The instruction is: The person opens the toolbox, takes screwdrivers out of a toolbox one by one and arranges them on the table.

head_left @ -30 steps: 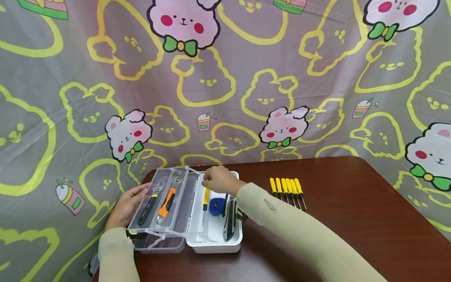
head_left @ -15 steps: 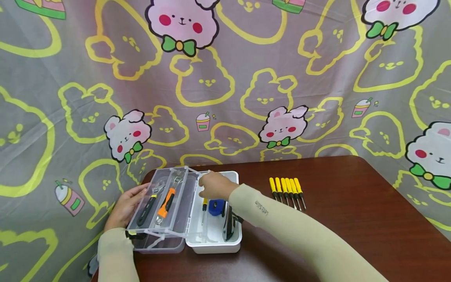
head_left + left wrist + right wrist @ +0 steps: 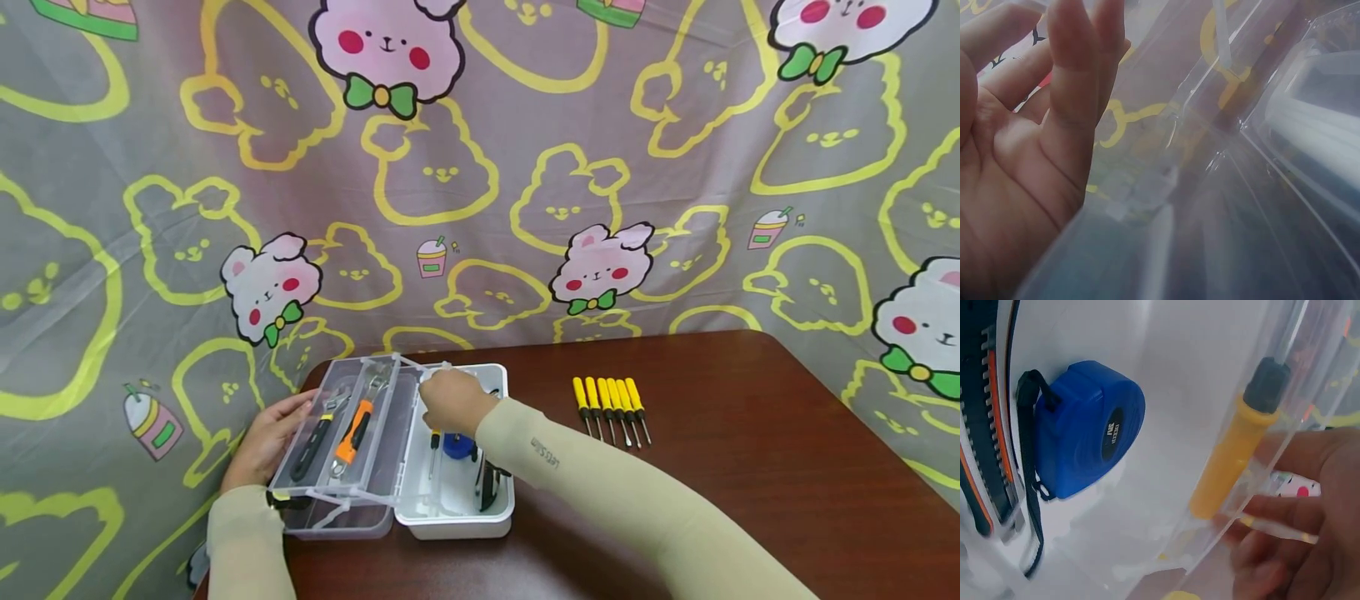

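Note:
A white toolbox point(image 3: 453, 527) sits on the table, its clear lid point(image 3: 341, 530) folded left with a clear tray point(image 3: 381, 446) over it. Two adjustable wrenches point(image 3: 356, 437) show in the tray. My left hand point(image 3: 272, 437), fingers extended, rests at the tray's left side. My right hand point(image 3: 456, 402) is over the toolbox's far hinge side. In the right wrist view its curled fingers point(image 3: 1272, 519) lie behind clear plastic, beside a yellow-handled screwdriver point(image 3: 1232, 462); whether they grip anything is unclear. A blue tape measure point(image 3: 1088, 431) and a utility knife point(image 3: 489, 486) lie inside.
Several yellow-handled screwdrivers point(image 3: 609, 400) lie in a row on the brown table point(image 3: 720, 417) right of the toolbox. A patterned cloth point(image 3: 480, 192) hangs behind and around the table. Clear hinge arms point(image 3: 330, 510) link tray and lid.
My right hand has come lower and slightly left, now covering most of the screwdriver's handle and part of the tape measure. The left hand stays at the tray.

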Available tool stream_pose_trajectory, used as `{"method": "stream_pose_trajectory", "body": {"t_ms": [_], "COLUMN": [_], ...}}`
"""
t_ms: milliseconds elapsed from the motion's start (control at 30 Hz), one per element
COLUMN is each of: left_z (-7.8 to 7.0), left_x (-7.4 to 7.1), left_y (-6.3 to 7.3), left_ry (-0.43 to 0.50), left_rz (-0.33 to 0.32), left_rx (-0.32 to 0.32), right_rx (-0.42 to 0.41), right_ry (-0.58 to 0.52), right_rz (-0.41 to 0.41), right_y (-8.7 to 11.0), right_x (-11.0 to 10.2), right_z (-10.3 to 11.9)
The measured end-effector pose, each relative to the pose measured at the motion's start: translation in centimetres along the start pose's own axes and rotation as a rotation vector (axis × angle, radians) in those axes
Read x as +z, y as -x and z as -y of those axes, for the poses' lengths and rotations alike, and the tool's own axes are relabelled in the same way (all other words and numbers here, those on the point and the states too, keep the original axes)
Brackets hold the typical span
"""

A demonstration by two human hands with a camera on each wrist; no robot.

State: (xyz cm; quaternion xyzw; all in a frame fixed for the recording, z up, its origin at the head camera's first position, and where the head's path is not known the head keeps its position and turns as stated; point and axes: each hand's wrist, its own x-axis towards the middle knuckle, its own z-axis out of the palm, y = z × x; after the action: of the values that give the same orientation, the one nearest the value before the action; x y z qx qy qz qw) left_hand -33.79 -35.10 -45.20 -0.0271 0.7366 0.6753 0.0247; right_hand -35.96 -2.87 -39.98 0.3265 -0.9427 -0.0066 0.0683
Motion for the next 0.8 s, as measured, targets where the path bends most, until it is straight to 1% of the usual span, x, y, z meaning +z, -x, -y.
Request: {"method": "stream_pose_trajectory", "body": {"t_ms": [100, 167, 267, 333, 533, 667, 800], "left_z": [0.0, -0.1, -0.1, -0.1, -0.2, -0.2, -0.1], "left_x": [0.0, 0.0, 0.0, 0.1, 0.2, 0.2, 0.1], "left_y": [0.1, 0.1, 0.2, 0.2, 0.2, 0.2, 0.1], "left_ry": [-0.012, -0.028, -0.038, -0.029, 0.017, -0.001, -0.019], "left_rz": [-0.005, -0.007, -0.008, -0.007, -0.001, -0.005, -0.008], "left_rx": [-0.005, -0.005, -0.007, -0.009, -0.008, -0.005, -0.002], "right_rx": [0.010, 0.013, 0.009, -0.010, -0.087, -0.127, -0.128], "right_ry": [0.069, 0.092, 0.079, 0.071, 0.034, -0.002, -0.009], "right_rz": [-0.003, 0.014, 0.039, 0.045, -0.012, -0.061, -0.091], "right_y": [-0.2, -0.3, -0.3, -0.4, -0.4, -0.4, -0.6], "right_x": [0.3, 0.4, 0.5, 0.6, 0.9, 1.2, 1.5], "right_z": [0.2, 0.3, 0.5, 0.5, 0.7, 0.7, 0.9]}}
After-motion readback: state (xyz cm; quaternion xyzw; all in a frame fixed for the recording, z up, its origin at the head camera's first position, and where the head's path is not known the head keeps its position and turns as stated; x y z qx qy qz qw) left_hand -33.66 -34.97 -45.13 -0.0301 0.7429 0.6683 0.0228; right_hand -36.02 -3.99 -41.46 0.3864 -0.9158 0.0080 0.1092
